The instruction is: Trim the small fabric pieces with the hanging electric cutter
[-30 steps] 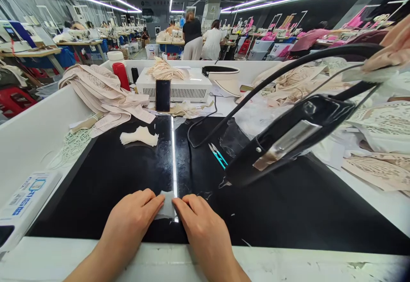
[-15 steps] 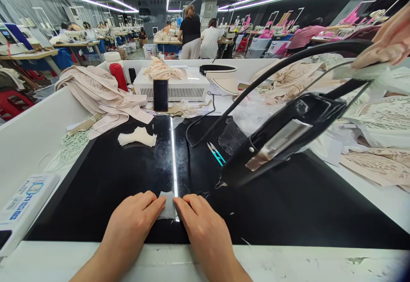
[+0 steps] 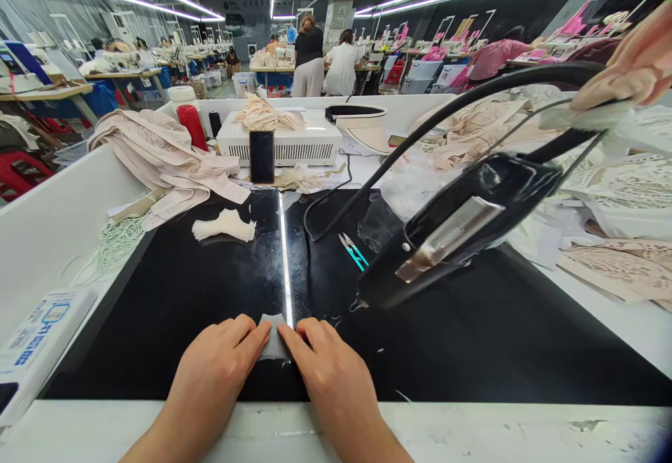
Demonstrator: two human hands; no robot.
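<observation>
A small piece of thin whitish fabric (image 3: 274, 342) lies flat on a glossy black mat (image 3: 173, 323), close to its front edge. My left hand (image 3: 216, 366) has its fingers closed together, with the tips pressed on the left edge of the piece. From the other side, my right hand (image 3: 332, 366) presses its index fingertip on the right edge, the other fingers curled under. Both thumbs are mostly hidden. To the right of my hands, a black tool (image 3: 446, 239) with a metal strip and a pointed tip hangs above the mat.
Thread snips (image 3: 355, 253) with turquoise handles and a cream pad (image 3: 225, 225) lie on the mat. Behind stand a phone (image 3: 262, 157) and a white vented box (image 3: 294, 142). Beige fabric pieces (image 3: 162, 144) are piled left. A white box (image 3: 45, 330) sits at the left edge.
My right fingertips have slid slightly left onto the fabric piece, nearer my left hand. My left hand stays almost still. The whole view has shifted a little.
</observation>
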